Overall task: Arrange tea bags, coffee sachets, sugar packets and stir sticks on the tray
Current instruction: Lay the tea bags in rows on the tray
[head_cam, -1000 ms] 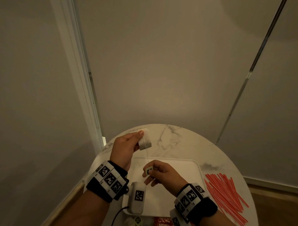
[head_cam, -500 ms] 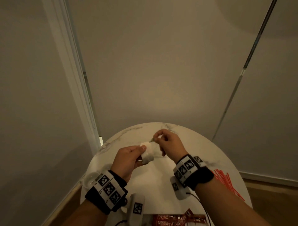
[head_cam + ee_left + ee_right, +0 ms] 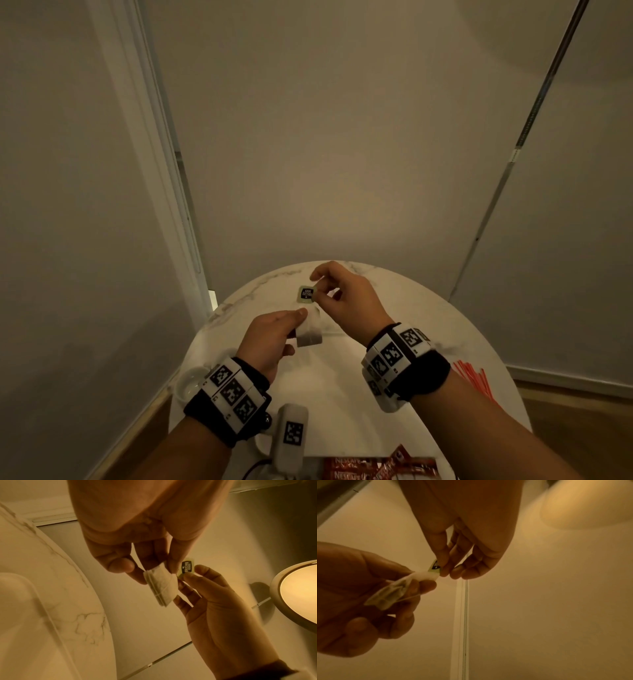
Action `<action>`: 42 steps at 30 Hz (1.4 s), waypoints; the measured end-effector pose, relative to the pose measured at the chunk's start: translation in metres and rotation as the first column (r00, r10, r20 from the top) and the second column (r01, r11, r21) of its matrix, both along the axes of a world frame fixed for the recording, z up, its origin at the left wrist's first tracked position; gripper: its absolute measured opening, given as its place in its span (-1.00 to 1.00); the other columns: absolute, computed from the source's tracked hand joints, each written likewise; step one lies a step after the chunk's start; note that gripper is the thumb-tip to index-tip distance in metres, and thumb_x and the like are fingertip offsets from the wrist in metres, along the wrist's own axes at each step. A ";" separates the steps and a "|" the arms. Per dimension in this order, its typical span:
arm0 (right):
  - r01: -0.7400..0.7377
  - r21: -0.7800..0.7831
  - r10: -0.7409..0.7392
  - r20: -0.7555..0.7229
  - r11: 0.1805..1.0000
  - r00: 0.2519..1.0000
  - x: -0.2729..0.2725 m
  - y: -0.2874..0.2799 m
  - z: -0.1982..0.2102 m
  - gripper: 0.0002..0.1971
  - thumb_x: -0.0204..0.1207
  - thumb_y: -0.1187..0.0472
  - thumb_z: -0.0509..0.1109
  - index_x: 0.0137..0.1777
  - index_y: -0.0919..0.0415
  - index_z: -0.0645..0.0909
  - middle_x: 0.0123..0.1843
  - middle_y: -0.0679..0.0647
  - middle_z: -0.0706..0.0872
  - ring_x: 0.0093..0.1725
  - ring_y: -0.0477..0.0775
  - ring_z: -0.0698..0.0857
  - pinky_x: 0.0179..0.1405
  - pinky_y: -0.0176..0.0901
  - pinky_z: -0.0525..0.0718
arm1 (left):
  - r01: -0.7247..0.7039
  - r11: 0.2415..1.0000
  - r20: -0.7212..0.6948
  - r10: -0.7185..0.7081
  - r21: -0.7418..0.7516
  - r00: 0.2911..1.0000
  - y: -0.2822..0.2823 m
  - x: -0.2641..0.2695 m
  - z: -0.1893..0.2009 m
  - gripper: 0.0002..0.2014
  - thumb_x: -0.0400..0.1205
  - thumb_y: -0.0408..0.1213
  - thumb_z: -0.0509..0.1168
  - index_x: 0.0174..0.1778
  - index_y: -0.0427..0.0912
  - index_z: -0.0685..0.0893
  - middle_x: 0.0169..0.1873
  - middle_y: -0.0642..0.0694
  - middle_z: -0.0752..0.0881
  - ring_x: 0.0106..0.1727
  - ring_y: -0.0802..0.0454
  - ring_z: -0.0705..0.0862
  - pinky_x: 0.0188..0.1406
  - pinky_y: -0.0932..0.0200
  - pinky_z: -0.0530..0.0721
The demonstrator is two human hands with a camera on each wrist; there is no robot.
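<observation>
The task looks barely begun, as far as can be judged. The left hand (image 3: pixel 270 337) pinches one tea bag (image 3: pixel 309 337) between thumb and fingers, holding it in the air above the tray (image 3: pixel 342 383), over its far part. The right hand (image 3: pixel 346 298) pinches the bag's paper tag (image 3: pixel 306 294) just beyond the bag, farther from the person. No item shows lying on the visible part of the tray. The coffee sachets (image 3: pixel 380 469) lie at the tray's near edge; whether they rest on it or beside it cannot be told. The red stir sticks (image 3: pixel 474 380) lie on the marble table (image 3: pixel 445 329) to the right of the tray. No sugar packets are in view. So tea bags, sachets, sugar and sticks all remain to be set out.

Compared with a second ago, the right hand has carried the tag from low over the tray, with the string drawn out below the bag, up to just beside the bag, so the string is gathered in; the left hand keeps its pinch on the bag
</observation>
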State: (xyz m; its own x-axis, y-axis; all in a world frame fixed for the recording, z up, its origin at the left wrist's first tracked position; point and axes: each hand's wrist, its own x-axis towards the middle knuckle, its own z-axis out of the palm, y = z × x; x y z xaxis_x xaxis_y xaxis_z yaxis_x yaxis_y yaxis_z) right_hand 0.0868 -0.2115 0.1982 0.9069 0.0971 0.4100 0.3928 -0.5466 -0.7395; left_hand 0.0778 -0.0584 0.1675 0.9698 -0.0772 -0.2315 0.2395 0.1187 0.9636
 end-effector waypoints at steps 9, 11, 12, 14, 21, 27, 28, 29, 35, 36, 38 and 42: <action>-0.088 -0.099 0.107 0.208 0.991 0.972 -0.005 -0.001 -0.018 -0.90 0.44 0.36 0.50 -0.16 0.14 0.74 -0.03 -0.03 0.65 -0.04 -0.12 0.63 -0.18 -0.48 0.49 | 0.053 0.977 -0.143 -0.084 -0.208 0.986 0.007 0.006 0.006 -0.82 0.60 -0.31 0.22 -0.31 -0.17 0.64 -0.39 -0.11 0.70 -0.39 -0.01 0.61 -0.44 0.13 0.42; -0.085 -0.113 0.109 0.225 0.990 0.968 -0.006 -0.004 -0.025 -0.91 0.44 0.34 0.50 -0.14 0.13 0.75 -0.02 -0.04 0.62 -0.06 -0.13 0.63 -0.23 -0.39 0.57 | 0.051 0.970 -0.167 -0.093 -0.237 0.982 0.009 0.006 0.006 -0.84 0.59 -0.29 0.21 -0.28 -0.19 0.61 -0.37 -0.10 0.71 -0.42 0.02 0.63 -0.44 0.13 0.45; -0.089 -0.125 0.116 0.228 0.988 0.967 -0.006 -0.005 -0.028 -0.92 0.45 0.32 0.49 -0.13 0.12 0.75 -0.01 -0.04 0.61 -0.07 -0.13 0.63 -0.24 -0.33 0.61 | 0.057 0.969 -0.163 -0.098 -0.242 0.982 0.010 0.006 0.006 -0.85 0.60 -0.27 0.22 -0.25 -0.19 0.62 -0.35 -0.11 0.72 -0.41 0.02 0.64 -0.42 0.13 0.46; -0.094 -0.167 0.130 0.224 0.981 0.966 -0.007 -0.007 -0.033 -0.93 0.48 0.24 0.44 -0.09 0.10 0.74 0.01 -0.07 0.59 -0.06 -0.12 0.63 -0.24 -0.25 0.65 | 0.078 0.974 -0.125 -0.107 -0.213 0.986 0.010 0.005 0.004 -0.86 0.62 -0.23 0.29 -0.19 -0.18 0.69 -0.30 -0.11 0.75 -0.38 0.05 0.69 -0.38 0.13 0.51; -0.107 -0.133 0.120 0.095 0.985 0.988 -0.001 -0.009 -0.037 -0.87 0.47 0.15 0.41 -0.05 0.04 0.77 0.00 -0.10 0.65 -0.05 -0.14 0.64 -0.21 -0.35 0.60 | 0.067 0.993 -0.036 -0.071 -0.100 0.997 0.008 0.007 -0.008 -0.83 0.62 -0.28 0.33 -0.04 -0.29 0.79 -0.22 -0.13 0.77 -0.13 -0.03 0.70 -0.23 0.07 0.67; -0.066 0.054 0.083 -0.422 0.996 0.903 0.022 -0.002 -0.028 -0.87 0.55 0.21 0.43 0.05 0.15 0.75 -0.31 -0.11 0.70 -0.46 -0.21 0.56 -0.47 -0.43 0.49 | 0.079 0.997 0.017 -0.080 0.025 0.997 0.006 0.019 -0.021 -0.79 0.67 -0.26 0.26 -0.07 -0.24 0.79 -0.10 -0.21 0.77 -0.07 -0.11 0.71 -0.18 0.06 0.71; -0.076 0.047 0.089 -0.462 0.996 0.882 0.027 0.000 -0.029 -0.90 0.54 0.23 0.44 -0.01 0.20 0.75 -0.38 -0.08 0.67 -0.52 -0.20 0.54 -0.52 -0.37 0.49 | 0.076 0.996 0.025 -0.077 0.036 0.997 0.006 0.022 -0.025 -0.78 0.68 -0.26 0.25 -0.08 -0.23 0.79 -0.08 -0.22 0.77 -0.05 -0.14 0.72 -0.15 0.03 0.73; -0.066 0.061 0.087 -0.487 0.996 0.869 0.031 0.002 -0.031 -0.92 0.53 0.25 0.44 -0.05 0.24 0.74 -0.41 -0.03 0.66 -0.54 -0.16 0.54 -0.54 -0.31 0.50 | 0.066 0.997 0.030 -0.067 0.036 0.997 0.006 0.025 -0.029 -0.79 0.68 -0.26 0.25 -0.08 -0.23 0.79 -0.07 -0.24 0.77 -0.04 -0.18 0.73 -0.12 0.01 0.74; 0.103 0.335 0.114 -0.569 0.937 0.814 0.058 0.017 -0.050 -0.96 0.51 0.44 0.40 -0.14 0.35 0.66 -0.32 0.23 0.67 -0.45 0.02 0.62 -0.54 -0.14 0.65 | -0.059 0.996 -0.034 0.057 -0.066 0.998 0.006 0.040 -0.058 -0.83 0.67 -0.32 0.26 -0.02 -0.25 0.76 -0.15 -0.27 0.82 -0.06 -0.17 0.80 0.03 -0.02 0.76; 0.119 0.351 0.117 -0.582 0.929 0.805 0.063 0.020 -0.054 -0.95 0.51 0.45 0.40 -0.12 0.35 0.68 -0.30 0.26 0.69 -0.42 0.06 0.65 -0.48 -0.08 0.72 | -0.082 0.993 -0.057 0.077 -0.081 0.995 0.006 0.043 -0.063 -0.82 0.68 -0.33 0.24 -0.04 -0.21 0.77 -0.15 -0.24 0.83 -0.05 -0.16 0.80 0.04 -0.03 0.75; 0.140 0.348 0.108 -0.606 0.927 0.788 0.072 0.026 -0.064 -0.91 0.52 0.43 0.40 -0.08 0.31 0.73 -0.22 0.32 0.76 -0.34 0.17 0.71 -0.31 0.11 0.81 | -0.102 0.990 -0.099 0.092 -0.101 0.991 0.005 0.049 -0.071 -0.80 0.70 -0.34 0.21 -0.02 -0.19 0.76 -0.12 -0.22 0.83 -0.02 -0.16 0.81 0.07 -0.06 0.74; 0.154 0.305 0.078 -0.630 0.940 0.773 0.089 0.031 -0.080 -0.88 0.52 0.35 0.42 -0.02 0.31 0.78 -0.16 0.31 0.81 -0.38 0.13 0.74 -0.45 -0.08 0.75 | -0.116 0.987 -0.144 0.100 -0.113 0.984 0.004 0.061 -0.086 -0.80 0.69 -0.30 0.23 0.05 -0.23 0.77 -0.06 -0.21 0.83 0.02 -0.15 0.80 0.11 -0.10 0.72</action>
